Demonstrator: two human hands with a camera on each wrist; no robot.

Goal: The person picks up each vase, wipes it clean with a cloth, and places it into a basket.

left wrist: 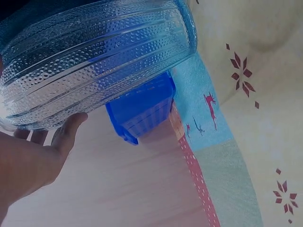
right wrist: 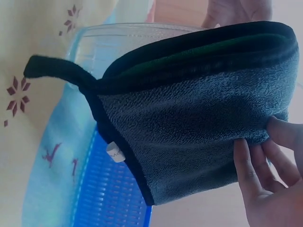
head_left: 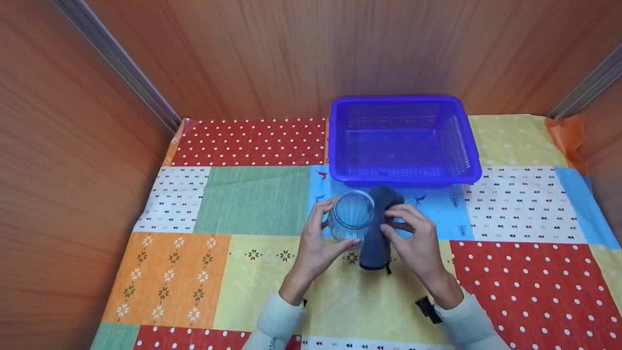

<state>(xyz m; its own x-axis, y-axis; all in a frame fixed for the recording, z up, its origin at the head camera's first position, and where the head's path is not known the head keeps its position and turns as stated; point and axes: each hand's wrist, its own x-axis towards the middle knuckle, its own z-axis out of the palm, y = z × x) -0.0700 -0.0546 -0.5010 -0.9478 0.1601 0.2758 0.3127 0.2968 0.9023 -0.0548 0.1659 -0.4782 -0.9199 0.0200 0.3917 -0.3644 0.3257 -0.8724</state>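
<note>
Your left hand (head_left: 317,243) grips the glass jar (head_left: 352,216); your right hand (head_left: 419,243) pinches the grey cloth (head_left: 374,240) just beside it, near the basket (head_left: 406,178) edge; tabletop (head_left: 257,204) extends wide left.

Jar (head_left: 353,214) left of cloth (head_left: 375,243)

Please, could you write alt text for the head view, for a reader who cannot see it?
A person's left hand holds a clear glass jar, and the right hand pinches a folded gray cloth beside it. Beyond them, a purple basket sits on a colorful patchwork-patterned tablecloth.
</note>
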